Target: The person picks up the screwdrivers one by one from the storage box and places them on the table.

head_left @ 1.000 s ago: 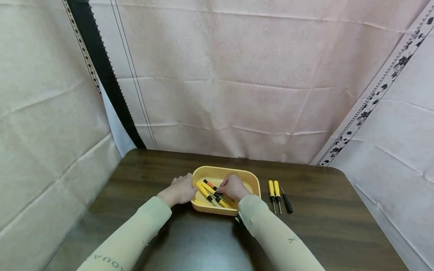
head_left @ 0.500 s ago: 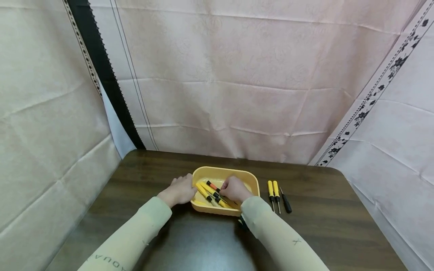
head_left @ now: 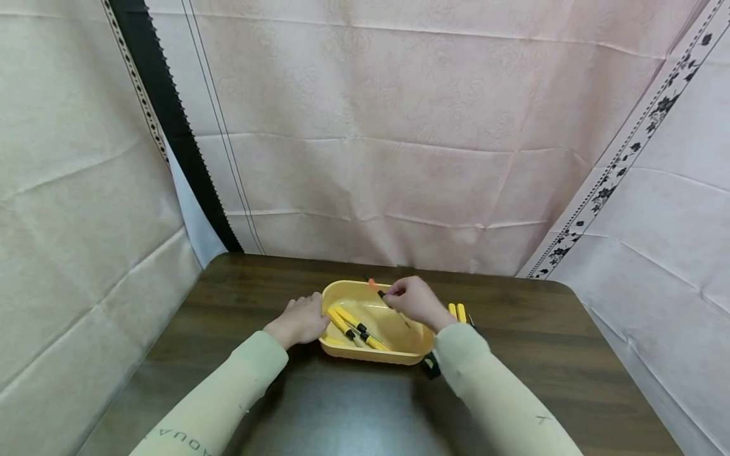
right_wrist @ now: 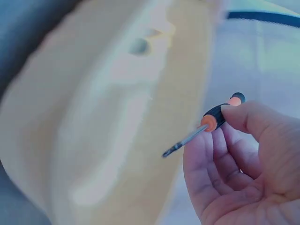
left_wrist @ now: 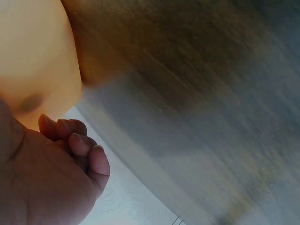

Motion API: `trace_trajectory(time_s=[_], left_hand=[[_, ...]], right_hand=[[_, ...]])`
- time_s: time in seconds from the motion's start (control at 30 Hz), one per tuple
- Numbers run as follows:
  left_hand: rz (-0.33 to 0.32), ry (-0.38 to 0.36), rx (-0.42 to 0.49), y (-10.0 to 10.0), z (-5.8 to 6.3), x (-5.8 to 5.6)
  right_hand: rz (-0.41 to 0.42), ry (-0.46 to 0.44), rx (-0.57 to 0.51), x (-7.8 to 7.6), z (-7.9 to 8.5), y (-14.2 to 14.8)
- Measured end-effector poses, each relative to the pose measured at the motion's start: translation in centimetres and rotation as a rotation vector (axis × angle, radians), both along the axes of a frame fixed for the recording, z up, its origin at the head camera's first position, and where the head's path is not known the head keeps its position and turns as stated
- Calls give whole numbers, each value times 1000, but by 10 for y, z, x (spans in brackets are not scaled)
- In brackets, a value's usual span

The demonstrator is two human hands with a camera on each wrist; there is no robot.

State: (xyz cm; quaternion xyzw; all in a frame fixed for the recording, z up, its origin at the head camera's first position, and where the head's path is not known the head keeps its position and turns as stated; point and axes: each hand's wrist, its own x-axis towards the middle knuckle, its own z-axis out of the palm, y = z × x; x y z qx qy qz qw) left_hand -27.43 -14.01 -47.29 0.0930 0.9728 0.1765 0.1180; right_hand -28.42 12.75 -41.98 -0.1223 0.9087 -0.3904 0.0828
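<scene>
My right hand pinches an orange-and-black screwdriver by its handle, thumb against fingers. It is over the right half of a yellow plastic bin, the metal shaft slanting down to the right in the head view. My left hand grips the bin's left end; in the left wrist view its curled fingers lie by the bin's outer wall. Inside the bin, toward the left, lie several yellow-and-black screwdrivers.
Right of the bin, two yellow-handled screwdrivers lie side by side on the dark wooden table, partly hidden by my right arm. A dark screwdriver beside them is mostly covered. Pale patterned cloth hangs behind the table.
My right hand has lifted the orange-and-black screwdriver off the others in the bin and moved up and to the right. My left hand stays on the bin's left end.
</scene>
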Motion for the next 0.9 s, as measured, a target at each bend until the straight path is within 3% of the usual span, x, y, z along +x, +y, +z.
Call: trace_trajectory(time_s=[0.2, 0.4, 0.5, 0.67, 0.9], left_hand=[[12, -10, -5, -2, 0, 0], [10, -13, -5, -2, 0, -1], [8, -14, -8, -2, 0, -1], [8, -16, 0, -2, -1, -1], [7, -16, 9, 0, -1, -2]], right_hand=[[-103, -52, -186, -2, 19, 44], [-160, -128, -317, 0, 17, 84], [-174, -153, -334, 0, 13, 99], [-224, -166, -247, 2, 8, 121], [-250, -178, -281, 4, -11, 159]])
